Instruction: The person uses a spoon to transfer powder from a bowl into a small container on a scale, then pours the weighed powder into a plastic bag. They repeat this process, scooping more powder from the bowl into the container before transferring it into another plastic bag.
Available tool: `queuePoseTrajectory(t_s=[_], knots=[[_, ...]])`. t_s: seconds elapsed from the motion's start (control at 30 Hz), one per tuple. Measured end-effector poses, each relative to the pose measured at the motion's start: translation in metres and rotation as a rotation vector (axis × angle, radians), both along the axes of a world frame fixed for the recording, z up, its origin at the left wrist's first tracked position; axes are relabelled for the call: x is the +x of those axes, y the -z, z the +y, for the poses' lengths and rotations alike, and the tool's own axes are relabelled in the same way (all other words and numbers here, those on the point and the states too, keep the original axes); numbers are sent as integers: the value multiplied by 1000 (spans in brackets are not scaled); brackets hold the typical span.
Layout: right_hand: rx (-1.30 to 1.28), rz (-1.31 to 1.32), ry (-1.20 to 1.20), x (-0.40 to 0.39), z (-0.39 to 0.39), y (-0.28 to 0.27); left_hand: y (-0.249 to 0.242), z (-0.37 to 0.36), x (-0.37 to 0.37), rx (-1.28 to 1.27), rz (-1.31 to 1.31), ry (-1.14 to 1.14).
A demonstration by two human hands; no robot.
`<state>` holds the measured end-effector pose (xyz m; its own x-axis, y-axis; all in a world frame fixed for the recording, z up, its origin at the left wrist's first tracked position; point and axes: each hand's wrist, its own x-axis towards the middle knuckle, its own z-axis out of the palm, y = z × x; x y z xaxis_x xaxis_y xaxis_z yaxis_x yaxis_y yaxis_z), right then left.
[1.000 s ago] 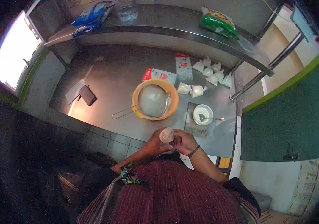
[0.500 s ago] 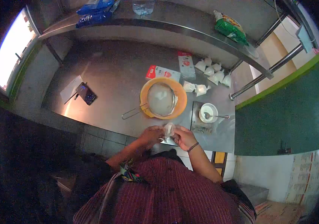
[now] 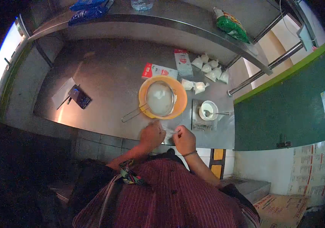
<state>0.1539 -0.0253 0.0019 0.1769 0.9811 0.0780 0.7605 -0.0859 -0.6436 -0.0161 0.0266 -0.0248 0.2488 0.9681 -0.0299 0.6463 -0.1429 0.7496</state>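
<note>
A small clear plastic bag (image 3: 168, 133) is stretched between my two hands at the table's front edge. My left hand (image 3: 153, 135) is closed on its left side, and my right hand (image 3: 184, 140) pinches its right end. Just beyond them stands an orange bowl (image 3: 142, 89), with a metal sieve (image 3: 160, 99) of white powder resting in it. To the right a white cup (image 3: 208, 110) with a spoon (image 3: 221, 113) sits on a flat scale (image 3: 204, 125). Tied bags of white powder (image 3: 210, 68) are grouped behind, two of them nearer the bowl.
Red and white packs (image 3: 183, 62) lie behind the bowl. A phone (image 3: 79, 97) on a stand is at the left of the steel table (image 3: 105, 76). Overhead, a shelf (image 3: 162, 22) holds a green bag (image 3: 231, 26) and blue packs (image 3: 90, 11).
The small bag is now pulled out flatter between my hands. My right hand has turned knuckles up, and my left hand has risen slightly. The whole view has shifted a little.
</note>
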Motion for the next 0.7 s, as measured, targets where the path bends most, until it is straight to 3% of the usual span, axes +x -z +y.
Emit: queuePoseTrajectory(t_s=[0.2,0.37,0.47,0.53,0.6,0.7], knots=[[-46,112,-9,7,6,-13,-21,2,-6,-51,76,132],[3,155,-8,7,10,-9,10,1,0,93,-233,171],[-129,147,-46,8,8,-4,16,-3,2,88,-338,160],[94,-132,-137,8,9,6,19,-1,1,91,-347,171],[43,-64,-153,8,7,9,16,-2,2,95,-356,190],[-20,18,-128,3,8,9,9,-5,0,-121,-358,158]])
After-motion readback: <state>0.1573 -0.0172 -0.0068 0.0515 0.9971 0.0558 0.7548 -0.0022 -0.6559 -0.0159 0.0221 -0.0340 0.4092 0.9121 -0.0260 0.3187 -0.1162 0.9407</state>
